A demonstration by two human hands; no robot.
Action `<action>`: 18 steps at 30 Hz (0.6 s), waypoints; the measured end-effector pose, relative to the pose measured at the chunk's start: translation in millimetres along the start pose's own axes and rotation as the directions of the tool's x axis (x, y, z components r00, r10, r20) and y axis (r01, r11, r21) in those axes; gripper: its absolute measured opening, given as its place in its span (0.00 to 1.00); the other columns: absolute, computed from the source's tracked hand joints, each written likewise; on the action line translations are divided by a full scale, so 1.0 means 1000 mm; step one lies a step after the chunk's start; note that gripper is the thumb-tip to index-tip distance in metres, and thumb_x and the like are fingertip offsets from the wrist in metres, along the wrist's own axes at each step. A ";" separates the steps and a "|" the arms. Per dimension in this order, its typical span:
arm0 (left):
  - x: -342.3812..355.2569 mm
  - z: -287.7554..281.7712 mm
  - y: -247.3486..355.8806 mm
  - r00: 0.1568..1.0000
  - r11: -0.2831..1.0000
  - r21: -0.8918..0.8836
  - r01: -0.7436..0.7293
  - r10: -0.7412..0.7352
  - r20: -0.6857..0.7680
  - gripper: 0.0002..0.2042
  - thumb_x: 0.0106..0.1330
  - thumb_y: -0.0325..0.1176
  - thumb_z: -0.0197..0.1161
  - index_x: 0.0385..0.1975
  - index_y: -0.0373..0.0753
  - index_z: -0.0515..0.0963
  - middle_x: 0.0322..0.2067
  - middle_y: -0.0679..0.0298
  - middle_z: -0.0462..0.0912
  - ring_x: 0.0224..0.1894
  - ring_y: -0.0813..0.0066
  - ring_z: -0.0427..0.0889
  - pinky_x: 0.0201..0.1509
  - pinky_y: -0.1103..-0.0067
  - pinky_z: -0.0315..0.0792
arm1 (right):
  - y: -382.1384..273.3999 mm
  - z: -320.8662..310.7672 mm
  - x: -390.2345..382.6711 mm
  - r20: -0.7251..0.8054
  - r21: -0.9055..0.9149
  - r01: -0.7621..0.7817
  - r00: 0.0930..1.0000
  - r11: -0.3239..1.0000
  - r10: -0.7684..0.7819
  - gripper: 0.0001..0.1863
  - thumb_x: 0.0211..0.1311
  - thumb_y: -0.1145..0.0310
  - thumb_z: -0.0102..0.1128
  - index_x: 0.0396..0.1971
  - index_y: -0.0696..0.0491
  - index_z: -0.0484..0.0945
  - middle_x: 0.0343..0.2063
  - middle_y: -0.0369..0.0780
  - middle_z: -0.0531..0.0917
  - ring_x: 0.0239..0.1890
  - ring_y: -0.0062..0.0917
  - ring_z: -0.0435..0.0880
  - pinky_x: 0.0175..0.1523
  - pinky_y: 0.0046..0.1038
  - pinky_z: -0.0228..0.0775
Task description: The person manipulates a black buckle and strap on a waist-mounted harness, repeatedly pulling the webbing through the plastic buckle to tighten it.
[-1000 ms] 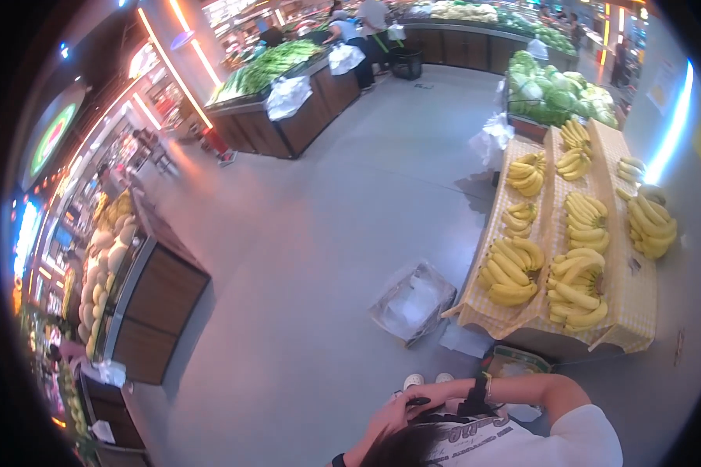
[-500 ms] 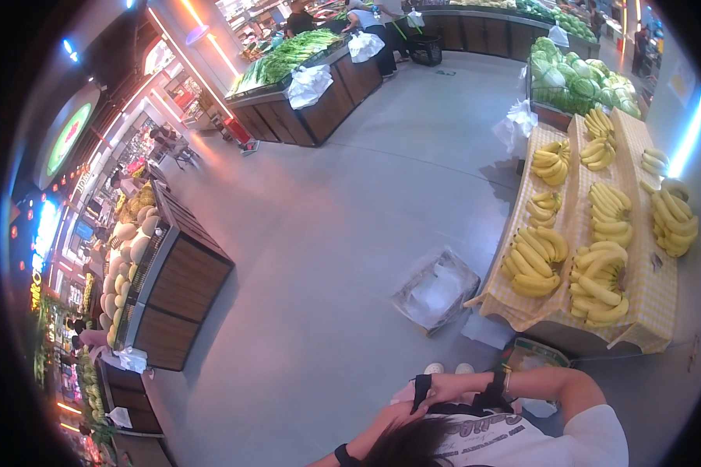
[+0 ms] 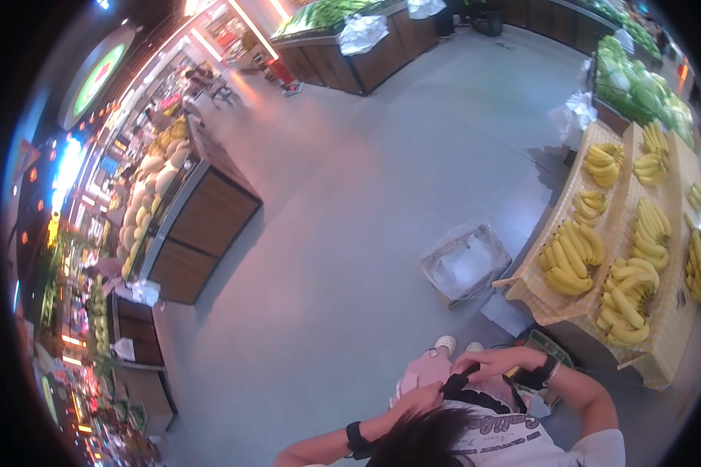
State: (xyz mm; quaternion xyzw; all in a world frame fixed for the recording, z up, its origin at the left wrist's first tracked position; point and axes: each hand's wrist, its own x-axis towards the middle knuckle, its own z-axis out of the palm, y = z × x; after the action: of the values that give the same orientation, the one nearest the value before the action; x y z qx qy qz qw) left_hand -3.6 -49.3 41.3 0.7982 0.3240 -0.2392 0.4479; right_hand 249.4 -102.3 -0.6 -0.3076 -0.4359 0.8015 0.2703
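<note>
My left hand is closed at one end of a black strap, low in front of my white shirt. From the other side my right hand reaches over, its fingers curled and pinching the strap's upper end. The strap runs short and bunched between the two hands. A black band circles my left wrist, and another black band sits on my right wrist. Pink cloth shows beyond the hands. Dark hair hides part of the left forearm.
At right stands a banana stand with checked cloth and several bunches of bananas. A lined box lies on the floor before it. Cabbages are at the far right, a melon counter at left, leafy greens behind.
The black strap, earlier around my left hand, now lies between both hands. My right hand has shifted right, off the left hand's back. The whole view has turned, moving the stands across it.
</note>
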 end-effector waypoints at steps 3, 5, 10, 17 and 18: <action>-0.008 -0.014 0.007 0.997 0.999 -0.046 0.011 -0.015 -0.075 0.14 0.66 0.37 0.45 0.44 0.36 0.71 0.35 0.42 0.79 0.38 0.43 0.78 0.46 0.57 0.69 | -0.007 -0.014 -0.013 0.027 -0.546 -0.014 0.999 0.838 0.034 0.18 0.63 0.63 0.57 0.51 0.53 0.73 0.40 0.44 0.81 0.46 0.33 0.80 0.54 0.33 0.66; -0.009 -0.007 -0.002 0.992 0.999 -0.015 -0.033 0.031 -0.120 0.12 0.65 0.36 0.47 0.39 0.33 0.70 0.31 0.43 0.78 0.36 0.43 0.78 0.43 0.58 0.70 | -0.022 -0.011 -0.006 -0.033 -0.742 -0.016 0.999 0.670 -0.013 0.16 0.60 0.62 0.58 0.47 0.50 0.75 0.36 0.42 0.81 0.43 0.33 0.80 0.50 0.33 0.68; -0.016 -0.001 0.000 0.981 0.987 0.105 -0.126 0.139 -0.136 0.11 0.63 0.34 0.48 0.34 0.31 0.69 0.26 0.44 0.78 0.33 0.44 0.79 0.38 0.60 0.72 | -0.029 -0.015 0.041 -0.103 -0.831 0.022 0.976 0.555 -0.193 0.11 0.55 0.61 0.62 0.32 0.53 0.81 0.25 0.43 0.82 0.30 0.40 0.80 0.33 0.35 0.69; -0.020 0.008 -0.007 0.962 0.975 0.082 -0.205 0.217 -0.169 0.11 0.58 0.32 0.49 0.37 0.35 0.72 0.25 0.49 0.80 0.30 0.48 0.80 0.34 0.60 0.73 | -0.098 0.040 0.138 -0.031 -0.898 -0.026 0.999 0.439 -0.005 0.19 0.41 0.54 0.66 0.25 0.56 0.79 0.19 0.46 0.79 0.24 0.42 0.77 0.29 0.37 0.68; -0.022 0.006 -0.010 0.952 0.976 0.029 -0.215 0.216 -0.216 0.11 0.57 0.31 0.50 0.36 0.34 0.73 0.25 0.49 0.80 0.29 0.48 0.80 0.34 0.60 0.73 | -0.108 0.048 0.144 -0.002 -0.903 0.012 0.999 0.430 -0.032 0.17 0.41 0.56 0.65 0.23 0.56 0.78 0.18 0.46 0.78 0.23 0.43 0.77 0.29 0.39 0.67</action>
State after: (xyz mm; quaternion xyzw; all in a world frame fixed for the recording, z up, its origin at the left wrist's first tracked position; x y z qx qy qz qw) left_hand -26.5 -57.6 47.4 0.8513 0.2814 -0.1009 0.4312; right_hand 136.5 24.2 76.7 -0.4061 -0.7978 0.4385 0.0790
